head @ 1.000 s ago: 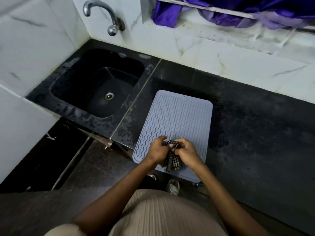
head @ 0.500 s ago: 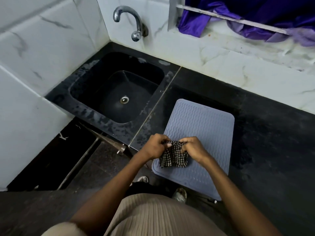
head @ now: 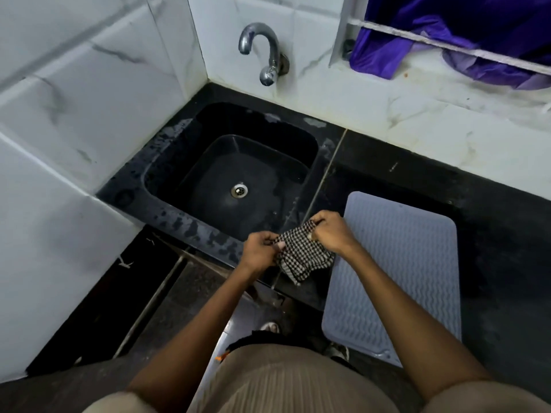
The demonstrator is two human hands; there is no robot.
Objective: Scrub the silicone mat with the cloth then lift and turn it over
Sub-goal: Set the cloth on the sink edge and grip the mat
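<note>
The checkered cloth point(head: 304, 254) is pinched between left hand point(head: 260, 252) and right hand point(head: 329, 232), centre frame, beside the silicone mat point(head: 399, 269) at lower right. The mat's near edge overhangs the countertop point(head: 492, 239); uneven scrubbing pressure there could drag it off.

We note a black stone table point(head: 492, 204) set along the white tiled walls, its surface dark and mottled with pale water marks near the front edge. A black sink point(head: 179, 186) is sunk into its left part, with a metal drain point(head: 239, 190) at the bottom. A thin seam runs front to back just right of the sink. Right of that seam, a grey silicone mat point(head: 402, 263) with a wavy ribbed pattern lies flat, its near end overhanging the front edge.
</note>
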